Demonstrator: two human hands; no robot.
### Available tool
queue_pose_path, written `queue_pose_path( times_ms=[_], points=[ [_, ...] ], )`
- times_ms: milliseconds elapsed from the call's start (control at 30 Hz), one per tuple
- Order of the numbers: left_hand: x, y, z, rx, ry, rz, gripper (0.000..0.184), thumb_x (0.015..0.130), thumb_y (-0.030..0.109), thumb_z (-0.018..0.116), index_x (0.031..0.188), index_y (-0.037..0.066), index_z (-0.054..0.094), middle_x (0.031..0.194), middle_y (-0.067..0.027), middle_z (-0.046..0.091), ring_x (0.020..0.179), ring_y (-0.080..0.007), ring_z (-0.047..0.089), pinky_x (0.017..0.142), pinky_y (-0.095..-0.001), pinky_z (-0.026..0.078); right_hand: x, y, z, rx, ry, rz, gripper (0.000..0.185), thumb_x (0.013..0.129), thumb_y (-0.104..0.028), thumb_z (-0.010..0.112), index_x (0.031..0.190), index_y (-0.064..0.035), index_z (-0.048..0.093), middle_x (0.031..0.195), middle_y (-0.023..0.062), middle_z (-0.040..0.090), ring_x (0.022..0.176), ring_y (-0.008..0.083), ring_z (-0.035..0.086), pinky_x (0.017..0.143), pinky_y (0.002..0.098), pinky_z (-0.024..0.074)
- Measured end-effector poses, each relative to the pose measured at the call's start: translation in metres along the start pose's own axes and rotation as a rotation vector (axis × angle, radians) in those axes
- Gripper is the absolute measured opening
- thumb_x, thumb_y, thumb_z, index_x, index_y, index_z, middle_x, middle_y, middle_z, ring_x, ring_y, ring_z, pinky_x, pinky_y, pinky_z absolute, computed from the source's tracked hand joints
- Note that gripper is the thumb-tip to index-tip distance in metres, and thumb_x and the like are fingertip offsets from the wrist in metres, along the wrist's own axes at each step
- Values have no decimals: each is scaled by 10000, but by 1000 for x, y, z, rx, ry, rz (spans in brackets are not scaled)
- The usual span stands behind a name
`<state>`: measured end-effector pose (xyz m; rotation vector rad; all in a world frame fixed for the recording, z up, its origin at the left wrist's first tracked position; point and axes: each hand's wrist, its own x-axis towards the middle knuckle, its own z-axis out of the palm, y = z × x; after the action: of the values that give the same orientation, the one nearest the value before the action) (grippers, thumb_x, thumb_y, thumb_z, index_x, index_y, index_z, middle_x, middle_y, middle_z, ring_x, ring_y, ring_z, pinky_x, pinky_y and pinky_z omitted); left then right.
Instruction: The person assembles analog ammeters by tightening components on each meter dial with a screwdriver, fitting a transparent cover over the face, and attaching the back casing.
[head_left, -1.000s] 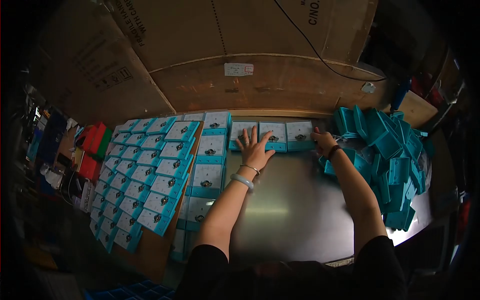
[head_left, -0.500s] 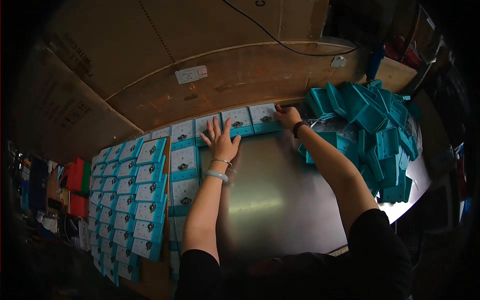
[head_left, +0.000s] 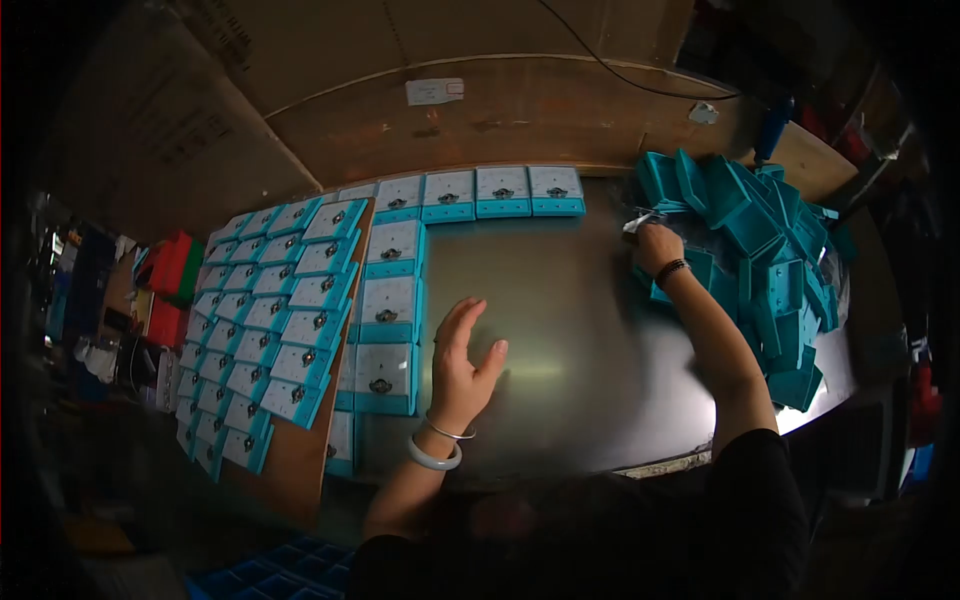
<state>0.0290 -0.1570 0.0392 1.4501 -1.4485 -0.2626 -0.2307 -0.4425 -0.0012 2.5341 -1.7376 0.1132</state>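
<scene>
Over the metal tabletop (head_left: 540, 400), my left hand (head_left: 464, 365) is open, thumb and fingers apart, just right of the column of teal pieces with white faces (head_left: 388, 300). My right hand (head_left: 660, 248) is closed at the right, beside a heap of plain teal trays (head_left: 780, 290); a small whitish thing (head_left: 640, 222) shows at its fingers, too blurred to name. Along the back edge runs a row of white-faced teal pieces (head_left: 503, 190), each bearing a small metal fitting. Neither hand touches that row.
Several overlapping rows of similar pieces (head_left: 270, 310) lie on a brown board (head_left: 300, 482) at the left. A wooden panel (head_left: 560, 125) stands behind the table, with a black cable (head_left: 620, 78) across it. Red bins (head_left: 168, 322) are at the far left.
My left hand has left the back row and moved down toward me. My right hand has let go of the row's right-end piece and moved to the right, beside the heap. The view has shifted.
</scene>
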Motion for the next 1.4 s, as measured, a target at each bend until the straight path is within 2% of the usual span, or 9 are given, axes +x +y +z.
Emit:
queue_pose_path(
  times_ms=[100,233,367,533,667,767,867,1133,1400],
  points=[
    [-78,-2,-42,-80,160,-223,336,842,110,651,1143,-18,571,1128,-163,605,1044,-293,590,909,-354,465,7,39,25,16,62,17,221,850,-251,584,855,-44,658,900,187,668,847,357,649,703,442,529],
    [-156,6,-101,-564,572,-773,121,943,161,556,963,44,581,910,-81,638,837,-172,651,702,-277,521,10,54,19,367,269,-84,194,761,-178,639,872,-19,641,865,205,648,838,391,622,724,461,493],
    [-186,-20,-157,-662,817,-804,193,960,245,532,1029,67,505,945,-104,624,858,-241,664,685,-334,540,8,24,0,478,348,-164,171,783,-111,636,912,0,624,822,189,630,758,369,606,668,386,486],
    [-143,-89,-195,-757,757,-901,291,971,309,509,1141,89,425,961,-138,607,869,-290,669,710,-381,559,-68,-64,-63,837,289,-385,144,857,-108,609,944,7,603,838,116,605,725,200,584,663,307,459],
    [-122,-96,-193,-740,852,-971,198,954,196,537,1043,32,472,918,-142,617,847,-321,670,709,-398,577,-127,-87,-66,1125,166,-470,268,947,-261,573,953,5,598,845,62,630,760,132,583,684,261,459],
    [-144,-79,-186,-671,718,-821,170,969,164,487,1073,30,473,977,-125,626,790,-287,674,658,-339,566,-165,-76,-68,1437,-105,-366,319,950,-300,561,911,16,577,844,88,631,728,145,616,657,263,483],
    [-164,-20,-152,-543,677,-754,198,967,140,477,1129,27,473,1003,-130,631,764,-264,677,654,-316,565,-199,-69,-68,1687,-216,-257,178,879,-100,653,953,34,562,883,105,641,744,170,630,706,295,519],
    [-144,21,0,-919,-267,-898,192,951,88,444,1132,33,410,985,-151,615,677,-241,659,564,-297,537,-243,-100,-44,1731,-247,-183,204,915,-166,619,982,16,556,867,92,644,787,160,625,710,293,510],
    [-127,17,40,-742,-274,-982,223,904,133,555,1028,24,404,791,-99,593,421,-182,564,339,-261,440,-272,-115,-30,1514,-73,-154,152,831,-90,705,895,2,602,856,74,645,778,145,648,704,277,532]
  ],
)
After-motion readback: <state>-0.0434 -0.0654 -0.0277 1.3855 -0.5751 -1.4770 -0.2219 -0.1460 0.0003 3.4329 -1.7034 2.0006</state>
